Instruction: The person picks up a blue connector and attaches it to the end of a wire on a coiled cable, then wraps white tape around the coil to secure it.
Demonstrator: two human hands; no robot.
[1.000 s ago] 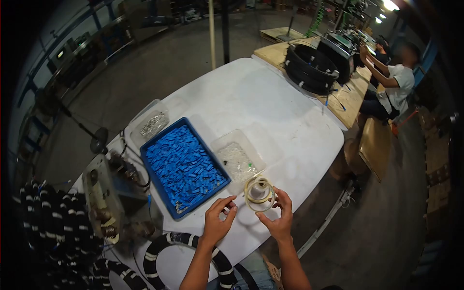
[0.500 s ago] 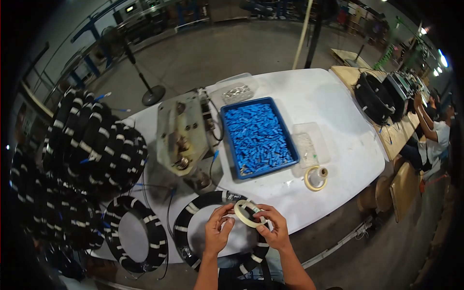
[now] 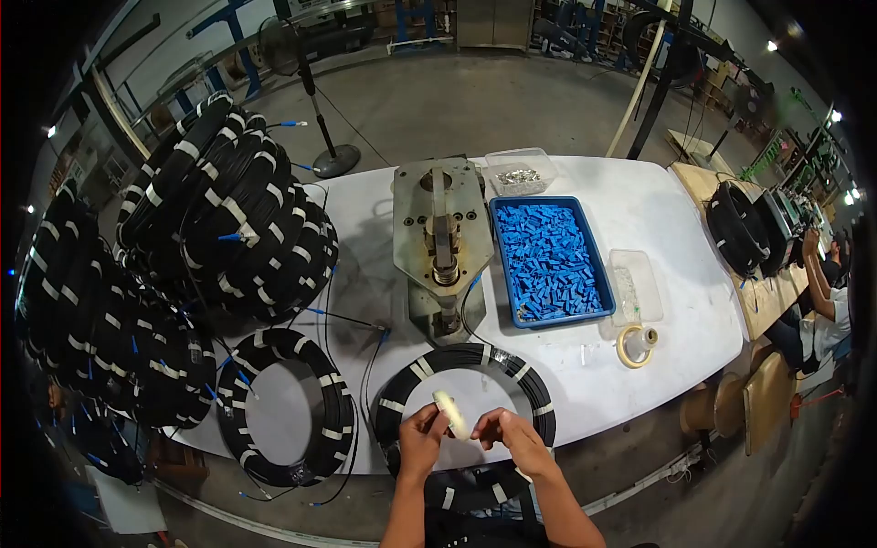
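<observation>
Both hands meet at about 6 o'clock, low over the white counter [image 3: 585, 183]. The left hand [image 3: 422, 442] and the right hand [image 3: 512, 437] pinch a small roll of pale tape [image 3: 450, 413] between them, seen nearly edge-on; each grip is clenched on the roll, the left on its lower side, the right from the 3 o'clock side. The roll hangs above the open middle of a black cable coil [image 3: 461, 397] with white wraps, which lies flat on the counter's near edge.

At 9 o'clock from that coil lies a second flat coil [image 3: 286, 405]. Beyond it, from 9 to 11 o'clock, a tall stack of black coils [image 3: 219, 219] stands on edge, with thin blue-tipped leads poking out.

At 12 o'clock from the hands stands a grey metal press [image 3: 439, 245]. Just beside it, at 1 o'clock, is a blue tray [image 3: 498, 265] filled with small blue pieces. A clear tub [image 3: 519, 172] of small metal parts is at the tray's far end, and another clear tub [image 3: 635, 288] touches its right side. A second tape roll [image 3: 634, 345] rests on the counter at 2 o'clock from the hands.

At the far 3 o'clock edge another person [image 3: 827, 310] sits at a wooden bench.
</observation>
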